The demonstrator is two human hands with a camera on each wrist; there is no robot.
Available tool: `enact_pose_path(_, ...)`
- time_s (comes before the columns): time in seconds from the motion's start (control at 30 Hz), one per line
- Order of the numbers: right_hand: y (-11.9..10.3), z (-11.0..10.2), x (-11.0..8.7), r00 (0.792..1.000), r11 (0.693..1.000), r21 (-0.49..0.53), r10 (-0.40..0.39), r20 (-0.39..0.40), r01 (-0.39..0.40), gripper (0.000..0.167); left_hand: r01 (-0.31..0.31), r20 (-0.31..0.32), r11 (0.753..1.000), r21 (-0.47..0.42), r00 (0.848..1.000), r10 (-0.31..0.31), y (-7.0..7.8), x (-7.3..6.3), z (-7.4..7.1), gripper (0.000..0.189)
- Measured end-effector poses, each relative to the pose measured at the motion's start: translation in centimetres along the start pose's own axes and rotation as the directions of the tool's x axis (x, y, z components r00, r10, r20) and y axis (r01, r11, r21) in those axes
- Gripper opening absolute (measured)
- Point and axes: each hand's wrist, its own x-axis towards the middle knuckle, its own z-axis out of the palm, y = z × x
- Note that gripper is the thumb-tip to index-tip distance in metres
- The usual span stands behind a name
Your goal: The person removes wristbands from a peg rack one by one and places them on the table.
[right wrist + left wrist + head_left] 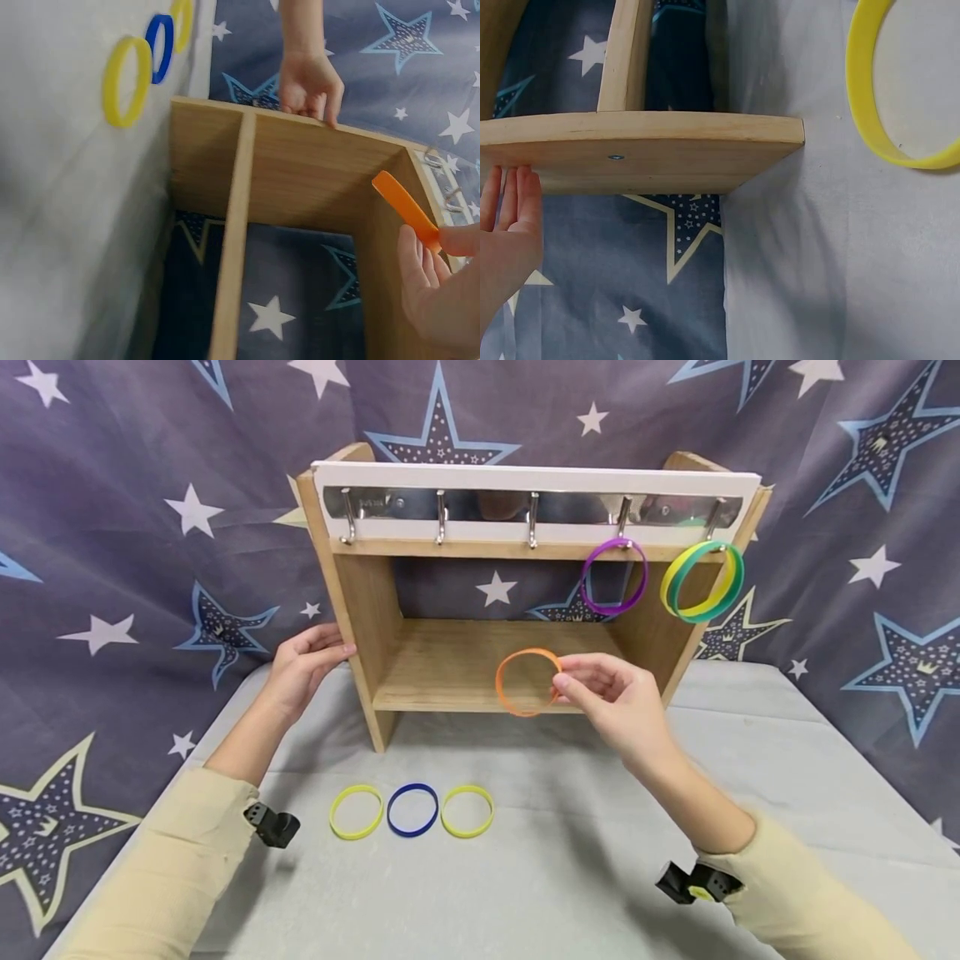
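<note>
An orange wristband (527,683) is pinched between the thumb and fingers of my right hand (626,706), held up in front of the wooden shelf unit (382,697). My left hand (303,668) rests with extended fingertips against the outer side of the unit's left panel; its fingers (510,199) touch the wood in the left wrist view. Above, a metal hook rail (480,508) runs along the unit's white top strip. On its fourth hook hangs a purple wristband (615,610). The rightmost hook carries a yellow wristband (670,581) and a green wristband (738,585).
On the grey cloth-covered table (487,902) lie a yellow band (356,837), a dark blue band (412,835) and another yellow band (468,835) in a row before the unit. Behind hangs a star-printed curtain (150,435).
</note>
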Motion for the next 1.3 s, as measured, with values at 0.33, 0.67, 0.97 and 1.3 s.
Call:
enact_pose_path(0.33,2.1,1.4,-1.5,0.996,0.998,-0.001,0.06,0.07,-0.06,0.024,-0.012,0.003,1.0,0.004,1.0,0.011,-0.1,0.0,-0.1,0.023)
enact_pose_path(0.67,4.5,2.1,-3.0,0.979,0.985,-0.034,0.169,0.109,-0.167,0.024,-0.003,0.004,1.0,0.009,1.0,0.003,0.0,0.0,-0.1,0.022)
enact_pose_path(0.97,6.5,2.0,-4.4,0.933,0.946,-0.036,0.325,0.153,-0.323,0.028,-0.006,0.0,1.0,0.01,1.0,0.006,0.0,0.0,0.0,0.023)
enact_pose_path(1.3,8.1,1.6,-5.0,0.864,0.888,0.038,0.435,0.254,-0.458,0.038,0.002,-0.009,1.0,0.012,1.0,-0.002,0.0,-0.1,0.1,0.023)
